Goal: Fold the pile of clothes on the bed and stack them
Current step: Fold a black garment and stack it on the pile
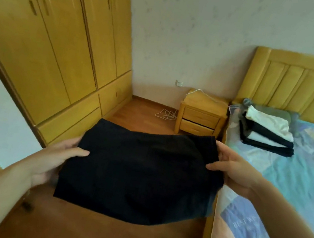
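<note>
Head view, the only one: a folded black garment is held flat in the air over the wooden floor, just off the left side edge of the bed and clear of its sheet. What kind of garment it is cannot be made out; it reads as one dark slab with almost no seams visible.

The left hand grips the garment's left edge, thumb lying on top of the cloth and the other fingers tucked beneath it, mostly hidden. The right hand grips the far right corner in the same way: thumb on top, fingertips curled over the edge, the rest of the fingers out of sight under the fabric. Both forearms run off the bottom of the frame.

At the head end of the bed, near its left edge, sits a stack of folded clothes, white and dark layers alternating, the topmost white. It partly covers a grey-green pillow lying against the wooden headboard. The bed's right side and foot are cut off by the frame.

Beside the head of the bed stands a small wooden nightstand with two drawers; a white cable trails from its top to the floor. A tall wooden wardrobe fills the left side, its top cut off. A small wall socket is blurred.
</note>
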